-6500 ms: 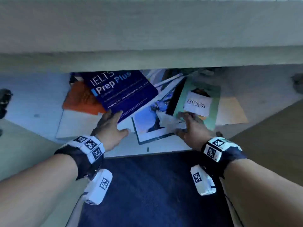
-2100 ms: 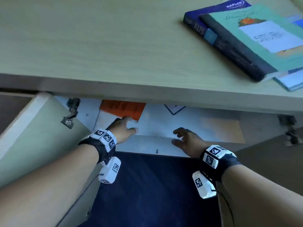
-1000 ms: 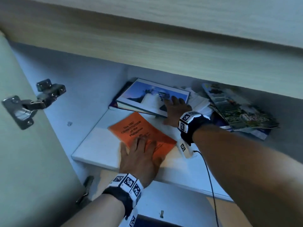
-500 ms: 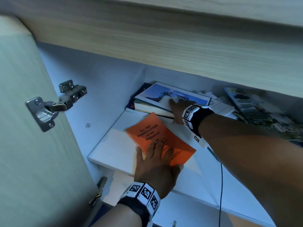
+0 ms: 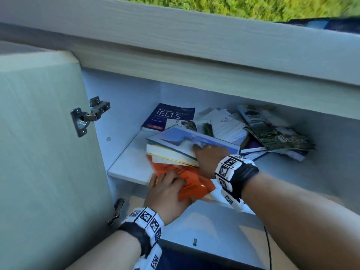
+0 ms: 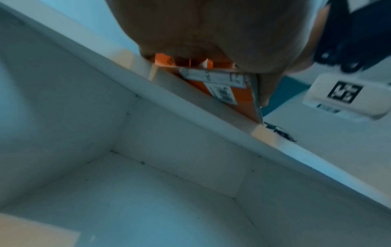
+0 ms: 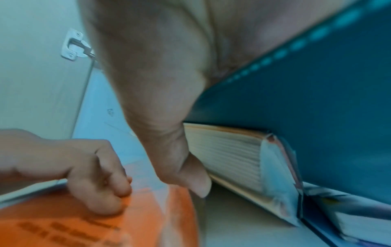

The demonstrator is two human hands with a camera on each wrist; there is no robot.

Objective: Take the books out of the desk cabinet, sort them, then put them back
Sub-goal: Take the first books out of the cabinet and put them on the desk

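Note:
An orange booklet [image 5: 191, 183] hangs over the front edge of the white cabinet shelf [image 5: 128, 164]. My left hand [image 5: 169, 184] pinches it, fingers curled on top; the left wrist view shows the booklet [image 6: 239, 95] under my palm. My right hand [image 5: 206, 152] grips a stack of books [image 5: 175, 151] topped by a blue photo cover, raised at an angle above the booklet. In the right wrist view my thumb [image 7: 190, 175] presses the page edges [image 7: 228, 158]. A dark blue IELTS book [image 5: 171, 115] lies flat behind.
Loose papers [image 5: 226, 123] and magazines [image 5: 276, 133] are heaped at the shelf's right back. The open cabinet door [image 5: 42, 152] with its metal hinge [image 5: 87, 117] stands close on the left. The desk's front edge [image 5: 194, 45] overhangs the opening. A lower compartment [image 6: 148, 192] lies beneath the shelf.
My right hand has pulled the book stack forward and lifted it over the orange booklet, uncovering the IELTS book. My left hand has drawn the booklet over the shelf's front edge and curled onto it.

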